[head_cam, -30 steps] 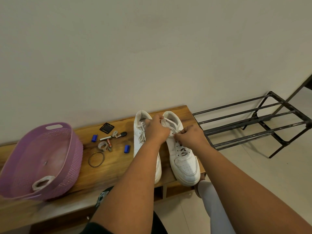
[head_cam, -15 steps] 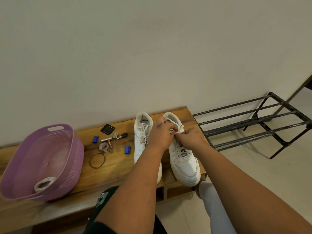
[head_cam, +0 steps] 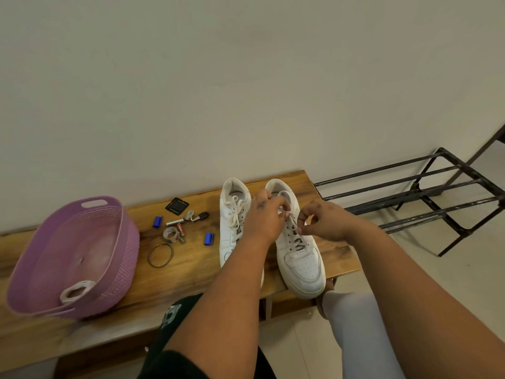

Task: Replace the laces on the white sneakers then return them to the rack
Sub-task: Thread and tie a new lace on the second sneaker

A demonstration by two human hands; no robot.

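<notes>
Two white sneakers stand side by side on the wooden bench [head_cam: 191,272], toes toward me. The left sneaker [head_cam: 232,222] has a tied white lace bow. The right sneaker [head_cam: 300,258] is laced through its lower eyelets. My left hand [head_cam: 266,220] pinches the white lace [head_cam: 292,222] near the shoe's upper eyelets. My right hand [head_cam: 325,222] pinches the other part of that lace just right of the tongue. A black metal rack [head_cam: 426,198] stands on the floor to the right of the bench.
A purple plastic basket [head_cam: 114,258] on the bench's left end holds a coiled white lace [head_cam: 76,289]. Between basket and shoes lie blue clips [head_cam: 208,238], keys [head_cam: 191,216], a tape roll [head_cam: 170,233], a bangle [head_cam: 160,255] and a black square [head_cam: 177,205]. The wall is close behind.
Both hands have shifted slightly toward me along the right sneaker's lacing; my right hand has drawn away to the right with the lace.
</notes>
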